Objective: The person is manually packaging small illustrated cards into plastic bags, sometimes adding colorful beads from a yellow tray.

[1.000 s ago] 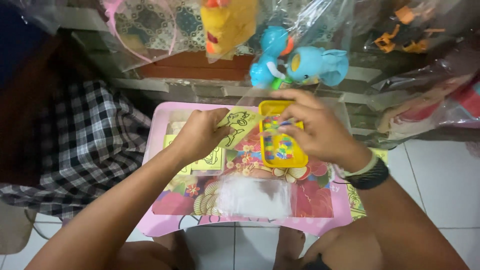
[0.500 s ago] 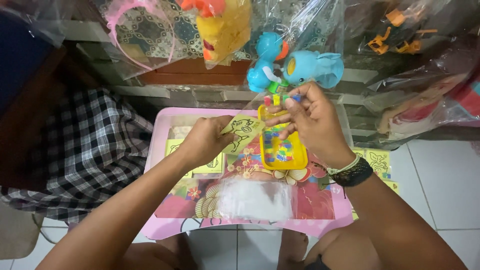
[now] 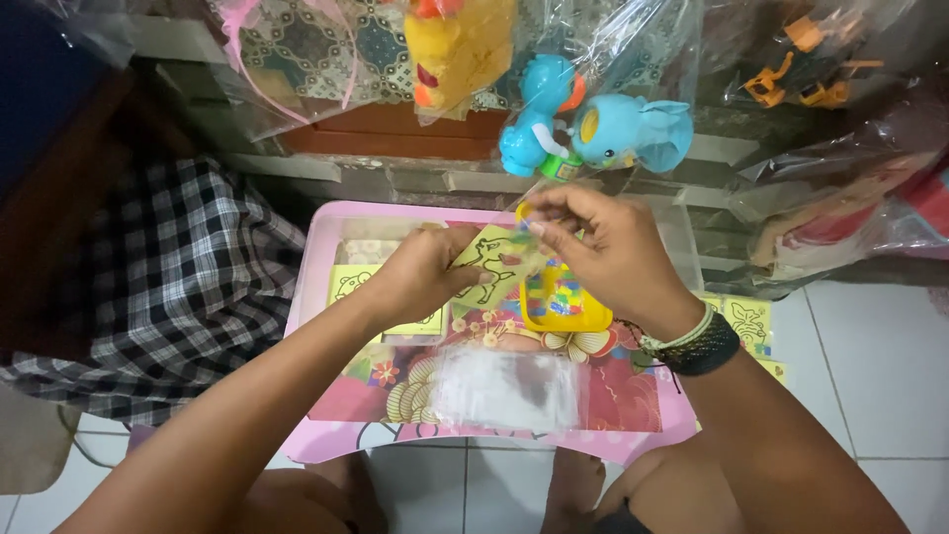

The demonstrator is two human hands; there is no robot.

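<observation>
My left hand [image 3: 420, 275] grips a yellow card with a black line drawing [image 3: 494, 259] above a small pink table [image 3: 326, 297]. My right hand [image 3: 598, 252] pinches the card's top right corner with thumb and fingers, over a yellow tray of coloured bits [image 3: 563, 302]. More yellow drawing cards [image 3: 351, 285] lie on the table under my left hand. A dark band and a light one sit on my right wrist [image 3: 697, 341].
A stack of clear plastic sleeves [image 3: 509, 388] lies near the table's front edge. Bagged toys hang behind: a blue elephant [image 3: 633, 131], a yellow plush [image 3: 460, 44]. A checked cloth [image 3: 168, 287] lies to the left. More yellow cards [image 3: 746, 321] sit on the white tile floor at right.
My right hand left the yellow tray, which now rests on the table, and rose to pinch the card. My left hand lifted the card up off the pile.
</observation>
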